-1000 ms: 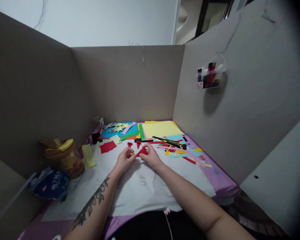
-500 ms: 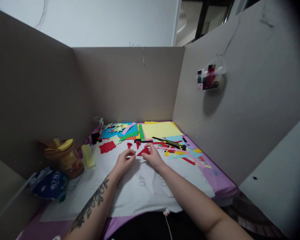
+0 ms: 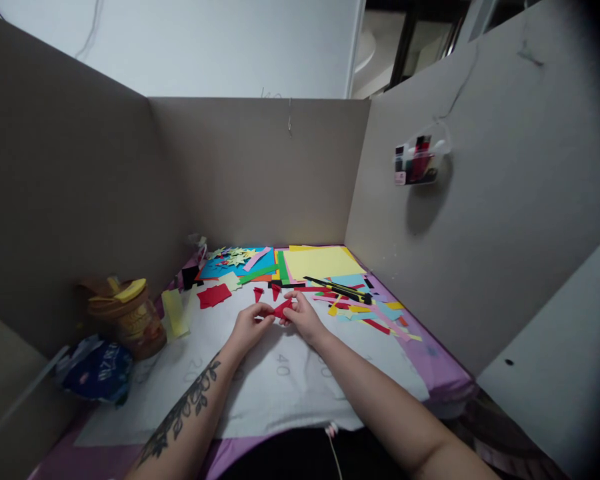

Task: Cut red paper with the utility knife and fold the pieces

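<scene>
Between my hands is a small folded piece of red paper, held just above the white sheet. My left hand pinches its left tip between thumb and fingers. On the other side my right hand grips the paper with thumb and bent fingers, which partly cover it. Two small folded red paper pieces lie right behind my hands. Further left rests a stack of red paper squares.
A white numbered sheet covers the purple cloth. Yellow paper, a black-and-yellow cutter and paper strips lie at the back right. Cut paper stars are back left. A brown-lidded jar and blue packet stand left.
My left hand has moved right and now pinches the red paper's left tip, where it was apart from it before. The paper looks narrower between both hands.
</scene>
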### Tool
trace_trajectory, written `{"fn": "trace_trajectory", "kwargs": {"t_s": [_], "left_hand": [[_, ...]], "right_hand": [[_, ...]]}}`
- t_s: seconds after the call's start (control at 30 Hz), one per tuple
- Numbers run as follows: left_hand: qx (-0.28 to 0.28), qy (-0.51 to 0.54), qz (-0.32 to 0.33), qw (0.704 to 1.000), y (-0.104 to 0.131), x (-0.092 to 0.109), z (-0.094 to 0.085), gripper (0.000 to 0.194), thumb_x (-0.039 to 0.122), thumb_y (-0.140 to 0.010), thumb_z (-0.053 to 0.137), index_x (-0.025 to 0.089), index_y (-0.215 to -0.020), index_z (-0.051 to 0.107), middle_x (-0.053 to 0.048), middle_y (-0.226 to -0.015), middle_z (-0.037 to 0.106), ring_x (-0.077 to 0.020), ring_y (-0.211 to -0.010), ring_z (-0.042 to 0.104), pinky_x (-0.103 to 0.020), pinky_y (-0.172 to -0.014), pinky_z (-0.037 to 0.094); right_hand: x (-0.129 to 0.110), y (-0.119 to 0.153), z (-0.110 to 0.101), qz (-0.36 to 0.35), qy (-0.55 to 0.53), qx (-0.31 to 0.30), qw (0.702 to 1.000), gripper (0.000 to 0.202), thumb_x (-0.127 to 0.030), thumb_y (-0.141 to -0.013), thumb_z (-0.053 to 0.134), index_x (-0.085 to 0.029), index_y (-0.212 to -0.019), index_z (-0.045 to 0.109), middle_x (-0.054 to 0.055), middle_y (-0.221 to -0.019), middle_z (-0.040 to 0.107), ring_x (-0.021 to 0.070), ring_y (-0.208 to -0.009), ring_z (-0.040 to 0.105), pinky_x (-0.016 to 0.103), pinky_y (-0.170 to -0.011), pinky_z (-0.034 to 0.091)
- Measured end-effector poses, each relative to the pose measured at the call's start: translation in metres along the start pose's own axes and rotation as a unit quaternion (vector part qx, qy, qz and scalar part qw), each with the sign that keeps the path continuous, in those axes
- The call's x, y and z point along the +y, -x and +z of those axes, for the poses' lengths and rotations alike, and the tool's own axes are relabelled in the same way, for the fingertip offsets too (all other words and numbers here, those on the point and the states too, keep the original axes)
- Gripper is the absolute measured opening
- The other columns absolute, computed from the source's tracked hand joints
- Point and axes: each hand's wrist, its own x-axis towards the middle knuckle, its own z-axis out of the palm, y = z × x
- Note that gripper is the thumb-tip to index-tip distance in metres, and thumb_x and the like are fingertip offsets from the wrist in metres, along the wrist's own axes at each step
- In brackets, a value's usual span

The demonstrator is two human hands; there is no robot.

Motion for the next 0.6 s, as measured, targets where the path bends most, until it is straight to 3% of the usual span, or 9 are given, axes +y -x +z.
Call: {"fn": "trace_trajectory", "kwargs": {"t_s": [0.33, 0.6], "left_hand": [[0.014, -0.049, 0.041, 0.998, 0.0021, -0.0032, 0.0013, 0.013, 0.025, -0.08, 0.055, 0.019, -0.085, 0.065, -0.004, -0.084, 0.067, -0.0152, -0.074, 0.061, -0.024, -0.065, 0.049], [0.022, -0.083, 0.076, 0.993, 0.0021, -0.0066, 0.003, 0.011, 0.024, -0.082, 0.054, 0.02, -0.086, 0.063, -0.003, -0.085, 0.066, -0.0147, -0.075, 0.061, -0.024, -0.065, 0.048]], "right_hand": [[-0.0091, 0.0047, 0.0053, -0.006, -0.028, -0.01, 1.0, 0.04, -0.016, -0.065, 0.06, -0.023, -0.099, 0.041, -0.006, -0.062, 0.063, 0.013, -0.055, 0.06, 0.025, -0.056, 0.044], [-0.0029, 0.0036, 0.003, -0.014, -0.027, -0.021, 0.999, 0.047, -0.01, -0.062, 0.061, -0.023, -0.103, 0.042, -0.006, -0.067, 0.064, 0.0128, -0.059, 0.06, 0.027, -0.063, 0.046]]}}
